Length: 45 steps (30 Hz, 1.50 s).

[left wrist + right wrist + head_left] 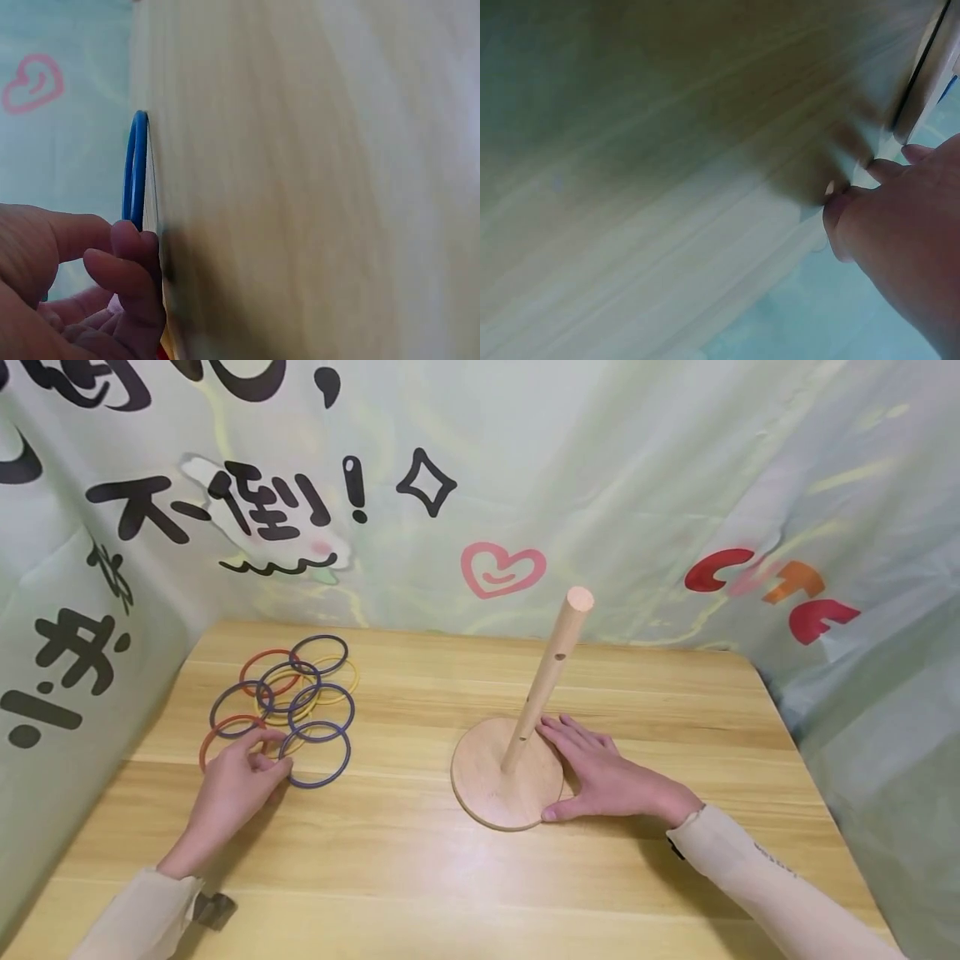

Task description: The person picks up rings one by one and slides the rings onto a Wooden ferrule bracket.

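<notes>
cream fabric sleeves (135, 920) lie nearest; the left hand (236, 781) pinches a thin blue ring (348, 757) toward the left edge of the wood-grain bench (390, 868); the right hand (611, 777), thumb and fingers apart, rests against a round pale-wood base (480, 785). a light rim pinch should avoid dragging overlapping coloured rings (289, 710).

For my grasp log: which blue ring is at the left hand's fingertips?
The lowest blue ring in the head view; the left hand pinches it. The other blue rings lie farther back.
</notes>
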Motion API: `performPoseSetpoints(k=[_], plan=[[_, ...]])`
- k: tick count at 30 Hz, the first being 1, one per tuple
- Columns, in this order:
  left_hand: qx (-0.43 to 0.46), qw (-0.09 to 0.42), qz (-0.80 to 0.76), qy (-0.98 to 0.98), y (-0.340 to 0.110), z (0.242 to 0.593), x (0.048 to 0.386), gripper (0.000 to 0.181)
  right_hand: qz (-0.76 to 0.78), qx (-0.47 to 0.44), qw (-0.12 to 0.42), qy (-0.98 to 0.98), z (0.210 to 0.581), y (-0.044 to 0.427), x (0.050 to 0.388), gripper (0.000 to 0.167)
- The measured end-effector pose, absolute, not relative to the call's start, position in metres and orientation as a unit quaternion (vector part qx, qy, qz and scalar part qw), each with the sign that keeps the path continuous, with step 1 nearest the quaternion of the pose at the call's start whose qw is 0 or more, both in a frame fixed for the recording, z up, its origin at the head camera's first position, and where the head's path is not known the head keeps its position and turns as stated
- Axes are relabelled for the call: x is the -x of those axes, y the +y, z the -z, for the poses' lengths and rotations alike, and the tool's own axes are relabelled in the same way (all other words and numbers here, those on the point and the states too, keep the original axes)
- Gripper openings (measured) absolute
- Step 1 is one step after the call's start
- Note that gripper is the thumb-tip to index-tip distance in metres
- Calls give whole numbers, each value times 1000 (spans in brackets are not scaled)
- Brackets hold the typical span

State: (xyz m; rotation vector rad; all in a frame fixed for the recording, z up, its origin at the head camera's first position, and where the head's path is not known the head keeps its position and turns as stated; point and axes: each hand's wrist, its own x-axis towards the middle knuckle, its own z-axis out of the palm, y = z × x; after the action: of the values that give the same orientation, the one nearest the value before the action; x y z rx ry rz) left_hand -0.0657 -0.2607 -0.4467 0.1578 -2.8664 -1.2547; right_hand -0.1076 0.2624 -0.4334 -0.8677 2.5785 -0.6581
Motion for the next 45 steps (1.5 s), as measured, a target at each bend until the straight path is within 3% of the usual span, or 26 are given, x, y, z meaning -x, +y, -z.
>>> performPoseSetpoints(k=[22, 45], plan=[[-25, -55, 526, -848, -244, 431, 61, 41, 224, 312, 159, 909, 440, 266, 105, 124], [58, -10, 629, -775, -183, 342, 81, 39, 217, 315, 157, 911, 438, 266, 108, 125]])
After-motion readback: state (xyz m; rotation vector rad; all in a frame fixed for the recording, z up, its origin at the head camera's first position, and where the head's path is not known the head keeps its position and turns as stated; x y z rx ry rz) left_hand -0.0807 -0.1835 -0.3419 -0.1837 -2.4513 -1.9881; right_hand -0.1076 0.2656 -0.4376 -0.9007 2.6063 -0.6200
